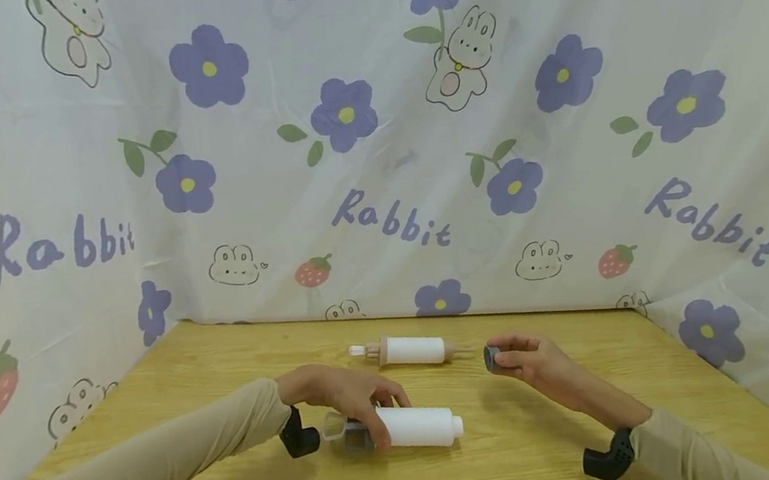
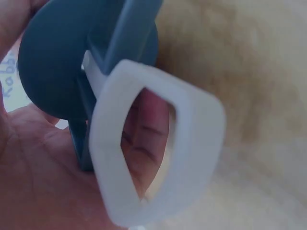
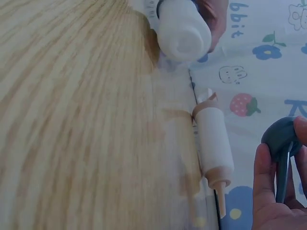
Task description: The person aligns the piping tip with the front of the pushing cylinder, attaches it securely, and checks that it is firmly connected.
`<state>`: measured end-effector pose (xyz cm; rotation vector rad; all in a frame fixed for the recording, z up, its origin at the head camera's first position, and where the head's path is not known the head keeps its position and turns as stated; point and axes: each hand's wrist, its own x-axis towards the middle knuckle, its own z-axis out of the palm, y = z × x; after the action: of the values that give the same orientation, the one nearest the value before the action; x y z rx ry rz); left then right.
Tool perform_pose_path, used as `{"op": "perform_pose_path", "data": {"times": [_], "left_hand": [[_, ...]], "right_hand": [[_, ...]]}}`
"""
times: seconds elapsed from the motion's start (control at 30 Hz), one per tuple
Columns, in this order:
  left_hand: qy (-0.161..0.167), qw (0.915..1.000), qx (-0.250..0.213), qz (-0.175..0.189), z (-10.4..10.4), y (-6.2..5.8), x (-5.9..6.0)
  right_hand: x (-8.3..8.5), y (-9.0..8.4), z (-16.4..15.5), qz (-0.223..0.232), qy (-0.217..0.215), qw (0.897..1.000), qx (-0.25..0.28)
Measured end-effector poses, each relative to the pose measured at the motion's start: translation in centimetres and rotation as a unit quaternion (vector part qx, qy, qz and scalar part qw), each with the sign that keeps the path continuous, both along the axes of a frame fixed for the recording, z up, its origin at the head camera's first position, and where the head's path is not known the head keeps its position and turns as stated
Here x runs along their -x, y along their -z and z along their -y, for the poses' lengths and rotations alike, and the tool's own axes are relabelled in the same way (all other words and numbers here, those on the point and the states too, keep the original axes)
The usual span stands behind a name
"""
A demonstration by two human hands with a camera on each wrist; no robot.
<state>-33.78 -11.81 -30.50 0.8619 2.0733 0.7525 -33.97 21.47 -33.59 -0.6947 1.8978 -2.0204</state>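
My left hand (image 1: pixel 356 391) grips a syringe-like dispenser, probably an icing syringe (image 1: pixel 418 426), with a white barrel and dark grey end. It lies nearly level over the table, its narrow white neck pointing right. In the left wrist view a white loop handle (image 2: pixel 201 134) sticks out behind the dark grey round flange (image 2: pixel 53 62), with fingers around it. Off to the right, my right hand (image 1: pixel 532 362) pinches a dark grey nozzle cap (image 1: pixel 490 358), apart from the barrel. The right wrist view shows this cap's rounded dome (image 3: pixel 278 139) and thin spout (image 3: pixel 282 179).
A second syringe (image 1: pixel 415 350), white with tan ends, lies on the wooden table (image 1: pixel 227 363) behind the held one. Its slim tan nozzle (image 1: pixel 466 351) points toward my right hand. A cloth with flowers and rabbits (image 1: pixel 382 160) hangs around the table's back and sides.
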Motion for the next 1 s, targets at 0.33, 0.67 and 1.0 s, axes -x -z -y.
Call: {"op": "perform_pose_path", "data": {"times": [0.33,0.67,1.0], "left_hand": [[-0.031,0.9962,-0.046,-0.067,-0.1,-1.6,1.7],[-0.013,0.9963,-0.048,-0.070,-1.0,-2.2,1.7],[-0.017,0.9931,-0.040,-0.109,-1.5,-2.5,1.6]], "right_hand": [[-1.1,0.4,1.7,-0.058,0.004,0.996,-0.064],[-2.0,0.9,3.6,-0.048,-0.014,0.997,-0.054],[-1.8,0.8,4.0,0.035,0.016,0.998,-0.040]]}}
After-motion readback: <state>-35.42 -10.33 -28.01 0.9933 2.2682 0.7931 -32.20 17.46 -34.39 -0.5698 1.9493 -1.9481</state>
